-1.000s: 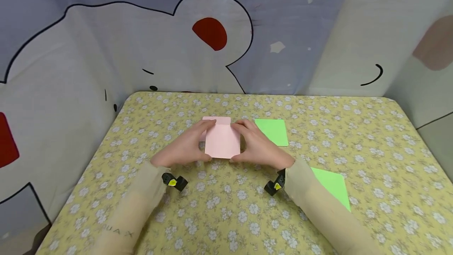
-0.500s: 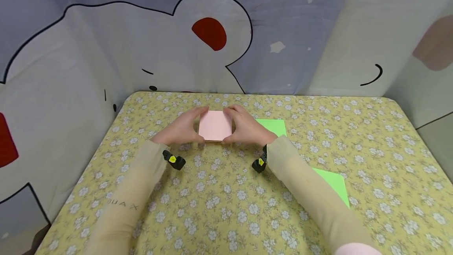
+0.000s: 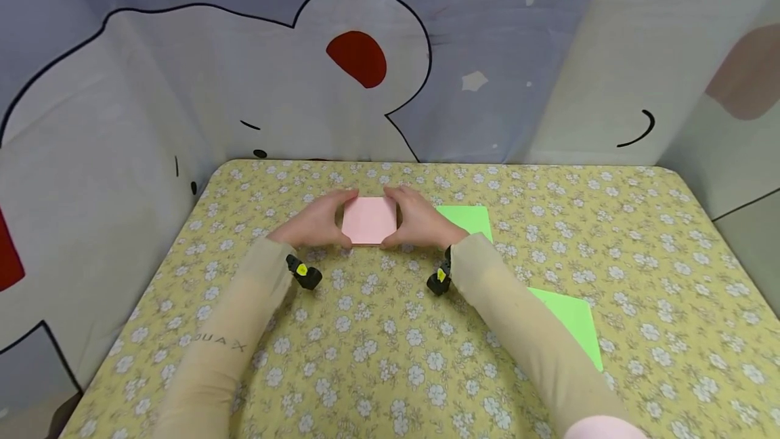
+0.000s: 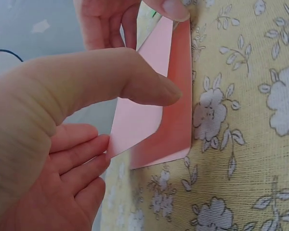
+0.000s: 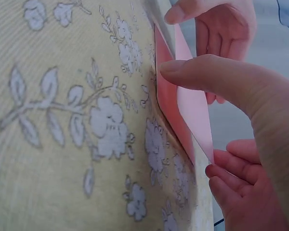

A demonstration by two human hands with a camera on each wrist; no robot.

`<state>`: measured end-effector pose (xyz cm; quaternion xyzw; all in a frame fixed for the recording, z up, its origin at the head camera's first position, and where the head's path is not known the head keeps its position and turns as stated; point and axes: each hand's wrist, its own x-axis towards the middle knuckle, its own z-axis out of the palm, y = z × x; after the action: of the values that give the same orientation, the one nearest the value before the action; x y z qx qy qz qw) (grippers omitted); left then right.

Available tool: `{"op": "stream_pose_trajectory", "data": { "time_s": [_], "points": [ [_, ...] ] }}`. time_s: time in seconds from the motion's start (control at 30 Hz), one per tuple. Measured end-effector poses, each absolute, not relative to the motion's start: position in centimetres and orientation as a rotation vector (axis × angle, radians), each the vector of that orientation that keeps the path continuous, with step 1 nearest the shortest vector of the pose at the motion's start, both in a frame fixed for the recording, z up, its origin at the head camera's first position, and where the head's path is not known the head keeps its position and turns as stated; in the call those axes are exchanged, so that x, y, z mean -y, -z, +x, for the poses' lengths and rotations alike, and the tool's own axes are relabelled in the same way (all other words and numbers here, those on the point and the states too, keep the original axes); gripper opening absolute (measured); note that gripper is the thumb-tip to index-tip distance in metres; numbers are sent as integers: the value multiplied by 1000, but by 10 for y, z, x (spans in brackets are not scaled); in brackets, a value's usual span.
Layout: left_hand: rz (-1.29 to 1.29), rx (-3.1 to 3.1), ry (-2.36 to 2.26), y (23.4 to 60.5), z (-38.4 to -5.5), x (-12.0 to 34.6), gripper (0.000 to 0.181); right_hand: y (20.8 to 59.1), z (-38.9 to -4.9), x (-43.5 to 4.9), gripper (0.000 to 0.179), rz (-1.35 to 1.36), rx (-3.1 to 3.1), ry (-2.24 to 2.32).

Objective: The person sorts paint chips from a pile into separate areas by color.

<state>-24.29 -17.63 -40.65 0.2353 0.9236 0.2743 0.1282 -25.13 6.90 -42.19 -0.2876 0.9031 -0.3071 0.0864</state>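
A thin square pink card (image 3: pixel 369 221) sits between both hands near the table's far side. My left hand (image 3: pixel 317 221) grips its left end, thumb at the near edge and fingers at the far edge. On the opposite end my right hand (image 3: pixel 422 221) holds it the same way. Both wrist views show a second pink card (image 4: pixel 180 120) lying on the cloth, with the held card tilted just above it. From the head view the lower card is almost wholly hidden.
A green square card (image 3: pixel 469 217) lies right of the right hand, partly behind it. Another green card (image 3: pixel 573 324) is nearer, partly covered by the right sleeve (image 3: pixel 518 330). Flowered yellow cloth (image 3: pixel 378 371) covers the table. A printed curtain (image 3: pixel 487 39) hangs along its far edge.
Both hands have carried the held pink card away from me and slightly left, over the lower pink card, which showed behind it a second ago. During the last half second they have barely moved.
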Motion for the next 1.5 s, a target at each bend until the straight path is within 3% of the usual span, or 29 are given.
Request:
{"op": "stream_pose_trajectory", "data": {
  "time_s": [1.5],
  "points": [
    [586,-2579,-945,422,-245,180,103,433,-255,-66,109,-840,-2676,885]
  ]
}}
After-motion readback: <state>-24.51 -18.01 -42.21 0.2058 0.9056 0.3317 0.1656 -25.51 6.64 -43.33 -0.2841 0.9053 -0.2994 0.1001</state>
